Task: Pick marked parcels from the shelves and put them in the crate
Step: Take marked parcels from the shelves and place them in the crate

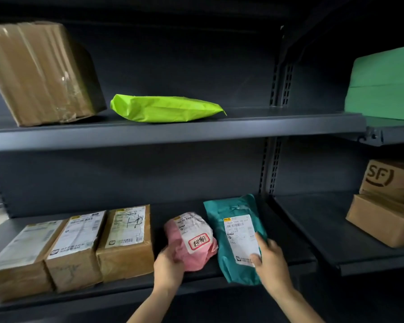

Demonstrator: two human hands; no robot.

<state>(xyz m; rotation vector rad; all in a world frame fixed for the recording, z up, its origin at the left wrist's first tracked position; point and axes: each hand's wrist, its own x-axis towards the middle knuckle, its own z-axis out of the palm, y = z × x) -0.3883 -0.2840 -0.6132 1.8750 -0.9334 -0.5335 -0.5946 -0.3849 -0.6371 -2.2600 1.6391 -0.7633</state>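
On the lower shelf (289,262), the left hand (168,264) has its grip closed on the pink parcel (191,241), red-marked label up, likely to lift it, while the right hand (269,259) clasps the teal parcel (236,238), perhaps checking its label.

Dim, soft overall; shelf recesses fall into deep shadow, tape on the cardboard box (42,73) glares, wide-angle edges bow and blur.

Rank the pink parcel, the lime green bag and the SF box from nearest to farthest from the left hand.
1. Pink parcel: lower shelf, touching the left hand.
2. Lime green bag: upper shelf, above the hand.
3. SF box: far right bay, stacked on another brown box.
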